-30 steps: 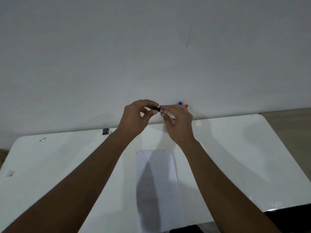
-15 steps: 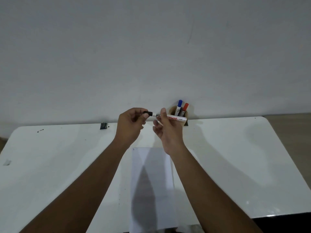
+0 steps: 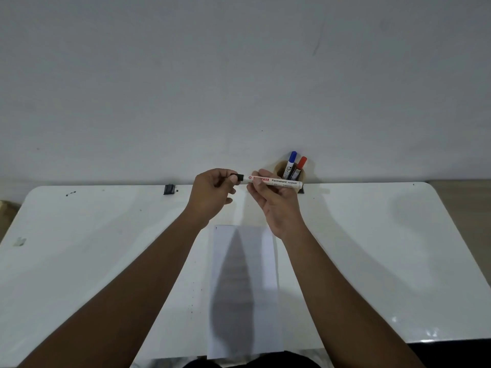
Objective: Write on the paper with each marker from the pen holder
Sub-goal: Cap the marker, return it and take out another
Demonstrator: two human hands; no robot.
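- The paper [image 3: 244,288], a thin flat white sheet, lay unmarked on the glossy white table [image 3: 372,248], nearest the person.
- Above it, the right hand [image 3: 276,200] pinched the smooth white marker [image 3: 275,181] level; the left hand [image 3: 212,193] pinched its black cap [image 3: 240,177].
- A straight pull along the barrel looked best.
- Farthest, the round pen holder [image 3: 290,172] held blue and red markers.

The desk [image 3: 372,248] is spread across the lower half of the frame, set against the wall [image 3: 239,75] above it. The paper [image 3: 244,288] is laid at bottom centre on the desk. The pen holder [image 3: 279,168] is placed at the desk's far edge, right of centre, with two markers [image 3: 291,166] stood in it. A third marker [image 3: 276,181] is held level, just in front of the holder, above the paper's top edge. A small clip [image 3: 169,189] is seen left of centre on the far edge.
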